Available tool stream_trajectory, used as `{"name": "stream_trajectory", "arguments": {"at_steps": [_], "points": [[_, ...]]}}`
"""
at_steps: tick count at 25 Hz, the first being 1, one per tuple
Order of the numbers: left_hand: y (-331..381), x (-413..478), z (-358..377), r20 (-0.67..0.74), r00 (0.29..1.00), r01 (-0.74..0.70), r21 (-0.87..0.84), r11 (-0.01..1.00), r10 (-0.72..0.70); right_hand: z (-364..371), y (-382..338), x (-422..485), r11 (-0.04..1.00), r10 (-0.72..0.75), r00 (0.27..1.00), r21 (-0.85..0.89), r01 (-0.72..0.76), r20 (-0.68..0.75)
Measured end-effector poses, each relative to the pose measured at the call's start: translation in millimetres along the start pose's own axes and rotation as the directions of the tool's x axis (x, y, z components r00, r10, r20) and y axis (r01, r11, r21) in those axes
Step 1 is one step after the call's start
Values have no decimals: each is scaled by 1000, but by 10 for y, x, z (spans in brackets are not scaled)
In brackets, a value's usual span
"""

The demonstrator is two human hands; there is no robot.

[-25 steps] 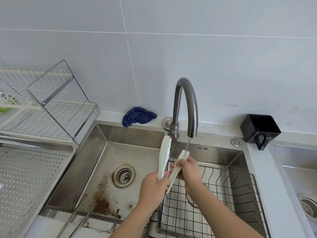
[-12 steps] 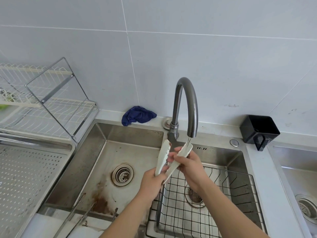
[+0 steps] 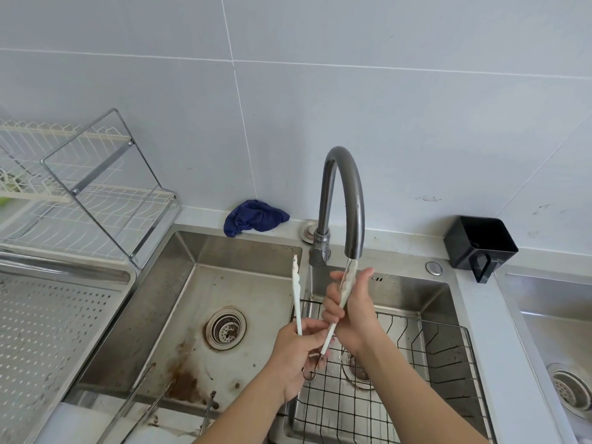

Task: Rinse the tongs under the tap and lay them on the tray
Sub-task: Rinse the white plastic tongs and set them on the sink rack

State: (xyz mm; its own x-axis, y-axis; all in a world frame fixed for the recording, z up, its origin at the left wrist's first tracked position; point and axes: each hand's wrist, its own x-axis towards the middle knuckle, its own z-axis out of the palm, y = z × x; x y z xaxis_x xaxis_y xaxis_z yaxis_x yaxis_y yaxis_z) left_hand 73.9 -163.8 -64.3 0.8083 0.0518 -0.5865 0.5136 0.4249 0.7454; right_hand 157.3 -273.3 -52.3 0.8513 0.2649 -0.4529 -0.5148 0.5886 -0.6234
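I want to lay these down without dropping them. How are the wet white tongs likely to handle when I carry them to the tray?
The tongs are probably slippery: water from the tap runs over one arm. They look thin and light, so likely springy; the arms stand splayed. The left hand grips near the hinge, which seems the steadier hold.

One head-worn view looks forward and down from just in front of the sink [image 3: 243, 251], facing the tiled wall, close above the tap [image 3: 342, 193], which stands near frame centre
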Motion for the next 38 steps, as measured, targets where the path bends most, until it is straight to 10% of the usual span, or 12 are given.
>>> {"name": "stream_trajectory", "arguments": {"at_steps": [13,17,21,27,31,38], "points": [[30,-18,-132,-47,999,-11,-88,996,7,301,-105,2,998,-66,998,-5,66,8],[24,-37,32,10,1000,-14,-73,997,15,341,-176,43,864,-208,969,-490,118,-133],[66,-63,112,45,999,30,-142,989,-24,323,-248,29,938,-104,985,-344,52,-137],[120,-38,25,-32,997,72,-80,994,-74,164,279,-193,522,-314,945,-815,252,91],[-11,-120,-53,3,990,141,-71,987,-141,182,-53,43,804,-305,938,-572,160,-166],[-77,-161,-152,-33,997,70,22,997,-69,92,-59,31,860,-201,955,-505,67,-216]]}}
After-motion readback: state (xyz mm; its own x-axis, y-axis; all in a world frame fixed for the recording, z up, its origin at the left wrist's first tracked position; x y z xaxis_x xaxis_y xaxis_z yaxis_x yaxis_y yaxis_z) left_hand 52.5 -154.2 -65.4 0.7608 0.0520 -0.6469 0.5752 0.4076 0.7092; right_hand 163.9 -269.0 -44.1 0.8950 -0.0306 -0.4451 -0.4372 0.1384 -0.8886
